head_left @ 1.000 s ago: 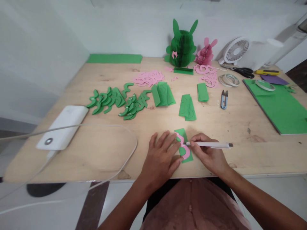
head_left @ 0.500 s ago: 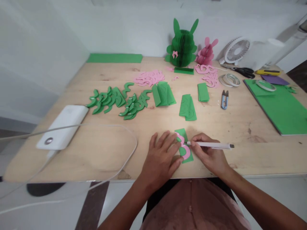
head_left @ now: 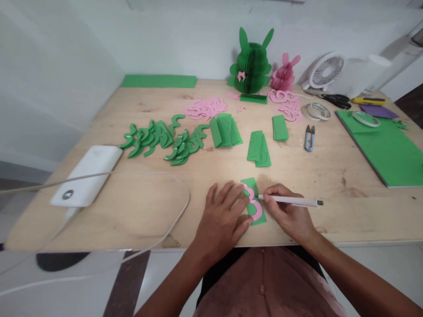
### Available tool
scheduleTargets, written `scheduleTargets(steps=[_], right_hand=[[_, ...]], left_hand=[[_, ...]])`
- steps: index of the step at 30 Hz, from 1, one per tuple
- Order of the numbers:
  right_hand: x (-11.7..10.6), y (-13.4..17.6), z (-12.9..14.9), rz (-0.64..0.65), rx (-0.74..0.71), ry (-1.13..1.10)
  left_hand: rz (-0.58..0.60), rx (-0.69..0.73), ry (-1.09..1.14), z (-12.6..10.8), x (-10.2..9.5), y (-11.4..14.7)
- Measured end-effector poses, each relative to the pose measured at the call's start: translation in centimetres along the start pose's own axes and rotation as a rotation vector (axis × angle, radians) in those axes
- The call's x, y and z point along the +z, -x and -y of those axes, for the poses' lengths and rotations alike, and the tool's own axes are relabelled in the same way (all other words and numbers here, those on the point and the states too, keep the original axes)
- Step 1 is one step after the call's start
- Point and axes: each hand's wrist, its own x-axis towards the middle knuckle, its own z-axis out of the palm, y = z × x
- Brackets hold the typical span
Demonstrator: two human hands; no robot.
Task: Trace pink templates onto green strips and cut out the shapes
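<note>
One head-worn view — close over a wooden table [head_left: 139, 202], from its near edge, facing forward and down, wall [head_left: 175, 39] beyond

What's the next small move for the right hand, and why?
Probably slide the pen along the edge of the pink cutout: the right hand holds the pen, its tip near the cutout's notch, while the left hand rests on the cutout atop the green paper.
</note>
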Motion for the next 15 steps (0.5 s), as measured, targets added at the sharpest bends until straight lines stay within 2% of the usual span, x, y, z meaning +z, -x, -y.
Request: scheduleTargets(steps=[15], right_hand=[[-0.02,-0.12,0.25,-0.017,0.0,0.009]], left_hand=[[0.01,-0.006,0.019,-0.08,-0.18,-0.07]])
